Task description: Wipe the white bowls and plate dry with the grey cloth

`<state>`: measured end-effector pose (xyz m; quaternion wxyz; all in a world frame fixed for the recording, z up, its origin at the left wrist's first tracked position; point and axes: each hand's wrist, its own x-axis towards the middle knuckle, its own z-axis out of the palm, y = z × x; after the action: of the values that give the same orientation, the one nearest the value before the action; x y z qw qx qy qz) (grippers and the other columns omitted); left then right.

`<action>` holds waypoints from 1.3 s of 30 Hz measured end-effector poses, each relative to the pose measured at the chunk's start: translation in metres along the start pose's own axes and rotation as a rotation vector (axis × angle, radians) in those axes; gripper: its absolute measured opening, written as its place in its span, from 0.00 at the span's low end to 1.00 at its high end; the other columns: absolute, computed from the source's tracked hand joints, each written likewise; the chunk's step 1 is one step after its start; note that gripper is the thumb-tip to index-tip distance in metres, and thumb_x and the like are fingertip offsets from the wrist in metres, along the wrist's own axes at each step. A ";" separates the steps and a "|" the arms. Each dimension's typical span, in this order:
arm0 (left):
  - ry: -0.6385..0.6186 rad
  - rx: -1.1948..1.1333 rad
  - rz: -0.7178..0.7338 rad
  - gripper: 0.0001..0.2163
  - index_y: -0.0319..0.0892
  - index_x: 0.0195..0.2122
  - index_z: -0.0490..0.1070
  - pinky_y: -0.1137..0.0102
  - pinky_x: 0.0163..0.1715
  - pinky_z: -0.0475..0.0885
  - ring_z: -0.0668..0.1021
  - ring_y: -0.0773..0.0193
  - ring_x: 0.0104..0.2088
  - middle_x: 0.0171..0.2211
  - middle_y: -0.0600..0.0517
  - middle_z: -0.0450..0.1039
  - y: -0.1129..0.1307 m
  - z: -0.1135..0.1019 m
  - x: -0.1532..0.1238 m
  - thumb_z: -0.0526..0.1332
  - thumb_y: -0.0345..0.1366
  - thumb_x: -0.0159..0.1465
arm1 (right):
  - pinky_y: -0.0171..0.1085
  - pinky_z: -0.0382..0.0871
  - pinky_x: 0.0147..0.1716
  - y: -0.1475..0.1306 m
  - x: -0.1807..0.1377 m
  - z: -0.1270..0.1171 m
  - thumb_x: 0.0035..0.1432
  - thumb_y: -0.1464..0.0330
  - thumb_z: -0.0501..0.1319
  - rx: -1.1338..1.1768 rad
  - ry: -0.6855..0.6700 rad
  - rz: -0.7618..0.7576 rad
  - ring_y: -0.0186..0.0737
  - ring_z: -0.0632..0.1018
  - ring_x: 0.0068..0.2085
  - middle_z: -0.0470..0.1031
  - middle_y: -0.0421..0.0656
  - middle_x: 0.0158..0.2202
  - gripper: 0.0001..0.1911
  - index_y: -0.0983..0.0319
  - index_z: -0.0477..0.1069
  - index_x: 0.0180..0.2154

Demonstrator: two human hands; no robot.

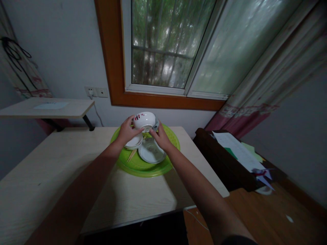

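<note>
A white bowl (145, 119) with red and dark markings is held between my two hands, raised over a round green tray (143, 172). My left hand (127, 130) grips its left side, thumb along the lower part. My right hand (160, 137) grips the right side, where a greyish patterned piece shows at the fingers; I cannot tell if it is a second bowl. Below, on the tray, a white plate (152, 154) lies to the right. Stacked white dishes (134, 143) sit to the left, partly hidden by my left hand. Wooden chopsticks (132, 155) lie between them.
The tray rests on a pale wooden table (66, 153). A raised shelf (74, 107) stands at the back left with a paper on it. Beyond the table's right edge is a dark brown piece of furniture (222, 163) with papers (238, 149) on top. A window is behind.
</note>
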<state>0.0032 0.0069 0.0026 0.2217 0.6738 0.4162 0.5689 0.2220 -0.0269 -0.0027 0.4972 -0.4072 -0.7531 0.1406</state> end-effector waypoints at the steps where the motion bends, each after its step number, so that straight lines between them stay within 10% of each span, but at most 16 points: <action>1: 0.000 0.010 0.008 0.38 0.43 0.59 0.68 0.61 0.43 0.83 0.81 0.53 0.48 0.57 0.40 0.73 -0.001 0.000 0.000 0.77 0.45 0.48 | 0.54 0.51 0.73 -0.002 0.000 -0.001 0.69 0.48 0.56 -0.024 -0.002 -0.027 0.49 0.57 0.74 0.55 0.54 0.74 0.42 0.60 0.47 0.74; 7: -0.021 0.067 0.065 0.35 0.43 0.58 0.68 0.61 0.46 0.82 0.80 0.54 0.50 0.55 0.41 0.74 -0.002 0.001 -0.002 0.77 0.43 0.49 | 0.58 0.46 0.74 -0.021 0.001 -0.008 0.70 0.53 0.57 -0.202 -0.087 -0.230 0.50 0.44 0.77 0.35 0.48 0.78 0.45 0.56 0.34 0.76; 17: -0.081 0.149 0.095 0.31 0.45 0.56 0.70 0.62 0.47 0.81 0.80 0.54 0.50 0.53 0.45 0.75 0.000 0.003 -0.004 0.72 0.32 0.49 | 0.62 0.44 0.74 -0.041 0.001 -0.010 0.69 0.58 0.59 -0.345 -0.165 -0.386 0.52 0.45 0.77 0.48 0.43 0.77 0.38 0.52 0.48 0.74; 39: -0.109 -0.120 -0.099 0.35 0.44 0.54 0.63 0.66 0.38 0.80 0.83 0.56 0.43 0.52 0.41 0.75 -0.004 0.002 -0.003 0.76 0.45 0.49 | 0.50 0.70 0.62 0.011 0.007 0.004 0.55 0.52 0.71 0.257 0.039 0.153 0.51 0.77 0.59 0.73 0.54 0.62 0.45 0.62 0.60 0.67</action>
<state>0.0042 0.0073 -0.0031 0.3119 0.6680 0.4014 0.5435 0.2224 -0.0145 -0.0068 0.5474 -0.3993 -0.6859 0.2655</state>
